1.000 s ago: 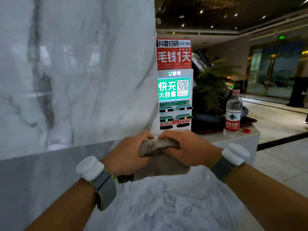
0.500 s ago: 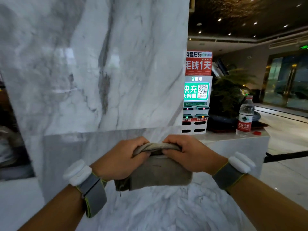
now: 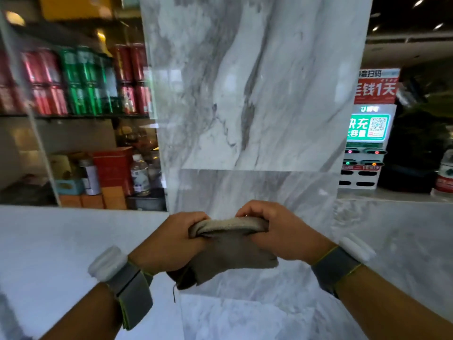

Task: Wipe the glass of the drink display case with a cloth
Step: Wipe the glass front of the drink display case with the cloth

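Observation:
A folded grey-brown cloth (image 3: 232, 251) hangs between both hands in front of my chest, above a marble counter (image 3: 61, 246). My left hand (image 3: 171, 244) grips its left end and my right hand (image 3: 282, 234) grips its right end, both fists closed on the upper fold. The drink display case (image 3: 73, 123) is at the upper left, its glass pane (image 3: 22, 143) showing reflections. Behind the glass stand rows of red and green cans (image 3: 81, 82). The cloth is well short of the glass and does not touch it.
A white-grey marble pillar (image 3: 257, 94) rises straight ahead, between the case and a power-bank rental kiosk (image 3: 367, 133) at the right. Boxes and a water bottle (image 3: 140, 174) fill the case's lower shelf. Another bottle (image 3: 446, 173) stands at the far right edge.
The view has swung left: the pillar and kiosk shifted right and the drink case came into sight. Both hands keep the same grip on the cloth.

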### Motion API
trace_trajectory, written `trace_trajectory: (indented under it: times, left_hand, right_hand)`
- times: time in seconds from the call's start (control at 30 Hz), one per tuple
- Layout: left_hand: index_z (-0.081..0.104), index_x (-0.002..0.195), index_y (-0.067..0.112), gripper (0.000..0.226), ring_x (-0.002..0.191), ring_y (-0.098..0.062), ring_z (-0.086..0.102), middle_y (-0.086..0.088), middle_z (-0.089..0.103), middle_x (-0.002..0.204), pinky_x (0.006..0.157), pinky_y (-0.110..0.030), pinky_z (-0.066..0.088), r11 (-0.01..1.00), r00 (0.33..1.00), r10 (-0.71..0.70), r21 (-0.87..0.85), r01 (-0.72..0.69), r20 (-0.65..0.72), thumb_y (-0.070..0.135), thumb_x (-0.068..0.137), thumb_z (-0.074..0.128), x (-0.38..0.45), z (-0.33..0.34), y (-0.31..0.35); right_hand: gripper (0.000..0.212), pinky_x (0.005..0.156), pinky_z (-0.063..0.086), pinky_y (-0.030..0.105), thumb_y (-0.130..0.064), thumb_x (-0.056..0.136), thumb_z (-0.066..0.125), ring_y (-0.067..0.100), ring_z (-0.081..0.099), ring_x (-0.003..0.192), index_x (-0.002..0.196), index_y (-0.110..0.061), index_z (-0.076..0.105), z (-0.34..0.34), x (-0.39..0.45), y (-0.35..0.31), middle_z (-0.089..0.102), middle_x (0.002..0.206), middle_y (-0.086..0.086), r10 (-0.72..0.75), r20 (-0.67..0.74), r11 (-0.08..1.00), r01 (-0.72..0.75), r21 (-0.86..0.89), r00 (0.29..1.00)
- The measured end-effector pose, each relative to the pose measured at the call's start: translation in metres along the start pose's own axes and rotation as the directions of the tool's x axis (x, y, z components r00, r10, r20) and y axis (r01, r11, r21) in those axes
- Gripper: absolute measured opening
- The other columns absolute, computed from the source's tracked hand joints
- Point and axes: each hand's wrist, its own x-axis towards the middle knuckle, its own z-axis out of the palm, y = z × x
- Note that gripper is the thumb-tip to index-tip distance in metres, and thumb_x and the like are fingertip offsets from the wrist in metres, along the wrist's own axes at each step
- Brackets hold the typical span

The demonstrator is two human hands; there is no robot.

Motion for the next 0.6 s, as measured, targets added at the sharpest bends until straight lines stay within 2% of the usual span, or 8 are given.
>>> trace_trajectory:
  times: [0.1, 0.17, 0.2, 0.3, 0.4, 0.47, 0.53, 0.6]
  left_hand:
    - [0.062, 0.087, 0.035, 0.010, 0.078, -0.007, 0.062, 0.011, 0.066, 0.081, 0.078, -0.033, 0.056, 0.998, 0.998, -0.055, -0.023, 0.055, -0.010, 0.044, 0.083, 0.058, -0.025, -0.018, -0.022]
    - [0.058, 0.087, 0.050, 0.018, 0.081, -0.005, 0.063, 0.020, 0.065, 0.081, 0.081, -0.026, 0.055, 0.996, 0.998, -0.070, -0.053, 0.070, -0.001, 0.061, 0.073, 0.054, -0.041, -0.038, -0.041]
    - [0.058, 0.089, 0.052, 0.022, 0.084, -0.004, 0.063, 0.023, 0.065, 0.084, 0.084, -0.025, 0.054, 0.995, 0.996, -0.086, -0.052, 0.087, 0.013, 0.063, 0.070, 0.057, -0.046, -0.045, -0.051]
    - [0.056, 0.114, 0.035, 0.051, 0.099, -0.006, 0.062, 0.015, 0.064, 0.110, 0.091, -0.021, 0.049, 0.981, 0.978, -0.189, -0.012, 0.191, 0.085, 0.063, 0.072, 0.064, -0.068, -0.073, -0.090]
    - [0.055, 0.111, 0.035, 0.039, 0.093, -0.002, 0.061, 0.017, 0.063, 0.107, 0.079, -0.011, 0.046, 0.973, 0.971, -0.232, 0.021, 0.231, 0.062, 0.054, 0.079, 0.066, -0.084, -0.105, -0.131]
    - [0.056, 0.107, 0.035, 0.032, 0.088, -0.004, 0.061, 0.017, 0.064, 0.103, 0.074, -0.012, 0.045, 0.962, 0.962, -0.268, 0.063, 0.265, 0.055, 0.050, 0.081, 0.068, -0.095, -0.136, -0.169]
    - [0.058, 0.101, 0.035, 0.027, 0.085, -0.006, 0.062, 0.017, 0.065, 0.097, 0.075, -0.017, 0.050, 0.956, 0.962, -0.274, 0.109, 0.273, -0.001, 0.048, 0.081, 0.069, -0.096, -0.156, -0.189]
    - [0.059, 0.107, 0.032, 0.027, 0.092, -0.008, 0.062, 0.013, 0.065, 0.103, 0.087, -0.025, 0.052, 0.946, 0.962, -0.270, 0.175, 0.273, -0.041, 0.046, 0.085, 0.066, -0.093, -0.172, -0.210]
  right_hand:
    - [0.024, 0.079, 0.053, 0.021, -0.022, 0.077, 0.063, 0.009, 0.065, 0.089, 0.100, -0.022, 0.067, 0.031, 0.023, -0.032, 0.069, 0.095, -0.008, -0.072, -0.099, 0.992, 0.081, 0.099, 0.992]
    - [0.020, 0.082, 0.052, 0.021, -0.020, 0.081, 0.064, 0.009, 0.065, 0.090, 0.101, -0.023, 0.067, 0.055, 0.045, -0.048, 0.069, 0.095, -0.008, -0.096, -0.142, 0.989, 0.110, 0.100, 0.985]
    - [0.017, 0.082, 0.052, 0.020, -0.017, 0.084, 0.064, 0.009, 0.064, 0.090, 0.099, -0.024, 0.067, 0.065, 0.053, -0.055, 0.069, 0.093, -0.009, -0.110, -0.155, 0.988, 0.125, 0.090, 0.982]
    - [0.013, 0.080, 0.050, 0.015, -0.016, 0.088, 0.065, 0.005, 0.063, 0.087, 0.096, -0.025, 0.068, 0.096, 0.086, -0.075, 0.068, 0.089, -0.014, -0.124, -0.156, 0.989, 0.134, 0.058, 0.980]
    - [0.015, 0.085, 0.049, 0.016, -0.013, 0.091, 0.062, 0.000, 0.063, 0.092, 0.096, -0.026, 0.069, 0.122, 0.118, -0.084, 0.071, 0.099, -0.005, -0.095, -0.125, 0.995, 0.099, 0.022, 0.988]
    - [0.020, 0.090, 0.050, 0.019, -0.010, 0.093, 0.059, -0.010, 0.060, 0.092, 0.095, -0.026, 0.069, 0.152, 0.151, -0.094, 0.070, 0.105, 0.000, -0.061, -0.066, 0.996, 0.065, 0.068, 0.996]
    - [0.012, 0.086, 0.048, 0.012, -0.035, 0.088, 0.061, -0.014, 0.059, 0.090, 0.098, -0.037, 0.069, 0.169, 0.167, -0.099, 0.066, 0.097, -0.021, -0.101, -0.132, 0.994, 0.104, 0.017, 0.986]
    - [0.014, 0.087, 0.051, 0.019, -0.053, 0.083, 0.060, -0.012, 0.059, 0.089, 0.094, -0.048, 0.067, 0.184, 0.183, -0.104, 0.061, 0.088, -0.035, -0.101, -0.168, 0.995, 0.101, -0.010, 0.981]
